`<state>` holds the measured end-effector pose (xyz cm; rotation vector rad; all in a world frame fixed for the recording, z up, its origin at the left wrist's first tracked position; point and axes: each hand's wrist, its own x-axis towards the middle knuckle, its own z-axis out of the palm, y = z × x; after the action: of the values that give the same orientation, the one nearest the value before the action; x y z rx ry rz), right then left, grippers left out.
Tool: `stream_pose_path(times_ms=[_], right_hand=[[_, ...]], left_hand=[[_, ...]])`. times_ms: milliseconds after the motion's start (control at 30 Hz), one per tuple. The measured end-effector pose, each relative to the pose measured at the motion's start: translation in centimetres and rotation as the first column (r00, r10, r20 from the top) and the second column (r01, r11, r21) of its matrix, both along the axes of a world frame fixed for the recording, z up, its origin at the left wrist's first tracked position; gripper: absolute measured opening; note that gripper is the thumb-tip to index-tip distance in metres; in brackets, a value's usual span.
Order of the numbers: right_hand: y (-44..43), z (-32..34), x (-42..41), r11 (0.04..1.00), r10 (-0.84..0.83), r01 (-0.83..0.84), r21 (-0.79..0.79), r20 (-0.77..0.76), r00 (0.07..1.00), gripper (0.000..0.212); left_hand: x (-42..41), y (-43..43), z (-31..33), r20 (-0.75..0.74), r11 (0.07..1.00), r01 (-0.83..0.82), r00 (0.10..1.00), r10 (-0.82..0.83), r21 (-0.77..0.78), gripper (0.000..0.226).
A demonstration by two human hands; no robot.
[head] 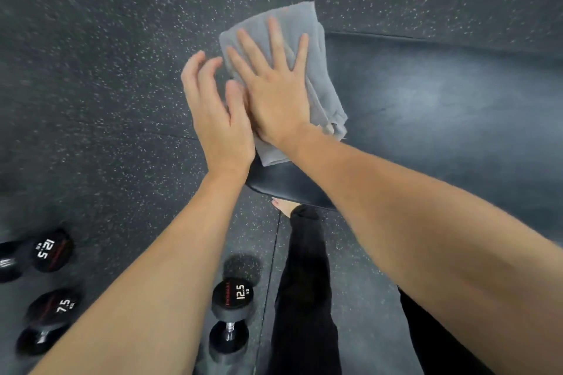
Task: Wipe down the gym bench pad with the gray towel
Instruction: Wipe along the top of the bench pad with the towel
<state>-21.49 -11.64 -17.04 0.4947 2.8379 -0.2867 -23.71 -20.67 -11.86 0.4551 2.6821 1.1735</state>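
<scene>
at the near left end of the long dark padded gym bench pad (426, 106), the folded gray terry towel (323, 94) is pressed flat under the right hand (274, 91), whose fingers are spread wide and laid on the cloth, gripping nothing. the left hand (213, 113) is held just beside it at the pad's edge, fingers loosely curled and half open; whether it touches the towel cannot be told. the towel overhangs the pad's left rim. wiping is judged to be under way at this 1 end only: the long stretch of pad to the right shows a dull sheen but no clear wiped trace, so most of the surface is taken as left to do. black dumbbells marked 12.5 (233, 298) and 7.5 (51, 307) are seen on the speckled rubber floor (91, 70).
</scene>
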Motion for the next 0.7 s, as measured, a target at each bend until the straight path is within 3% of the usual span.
stream_pose_path(times_ms=[133,267,333,400,500,567,633,700], right_hand=[[-7.2,0.0,5.8,0.997,0.008,-0.014,-0.072,-0.089,0.996,0.076],[-7.6,-0.5,13.0,0.991,0.012,-0.038,-0.13,-0.191,0.982,0.051],[-5.6,-0.8,14.9,0.994,0.008,-0.027,-0.105,-0.177,0.984,0.054],[-2.8,-1.0,16.8,0.998,-0.05,0.043,-0.055,-0.141,0.989,0.057],[3.4,-1.1,21.2,0.964,-0.265,0.266,-0.008,-0.104,0.959,0.055],[7.6,-0.6,23.7,0.918,-0.396,0.398,0.004,-0.07,0.915,0.055],[10.0,-0.2,24.5,0.891,-0.453,0.453,0.003,-0.044,0.891,0.055],[10.2,0.2,23.6,0.881,-0.473,0.473,0.004,-0.046,0.88,0.055]], left_hand=[[0.1,-0.2,1.6,-0.099,0.993,0.108,0.989,-0.113,-0.055,0.033],[1.5,0.7,2.7,-0.046,0.937,0.318,0.944,-0.327,-0.147,0.038],[2.3,1.7,2.7,-0.025,0.903,0.389,0.916,-0.4,-0.181,0.039],[3.0,2.7,2.2,-0.013,0.875,0.442,0.891,-0.453,-0.2,0.04],[4.2,4.2,0.7,0.042,0.836,0.496,0.864,-0.501,-0.233,0.047],[5.3,5.3,-0.7,0.193,0.723,0.594,0.802,-0.565,-0.353,0.078],[6.3,6.1,-2.2,0.336,0.53,0.677,0.725,-0.601,-0.511,0.13],[6.7,6.5,-3.2,0.377,0.461,0.683,0.712,-0.592,-0.566,0.158]])
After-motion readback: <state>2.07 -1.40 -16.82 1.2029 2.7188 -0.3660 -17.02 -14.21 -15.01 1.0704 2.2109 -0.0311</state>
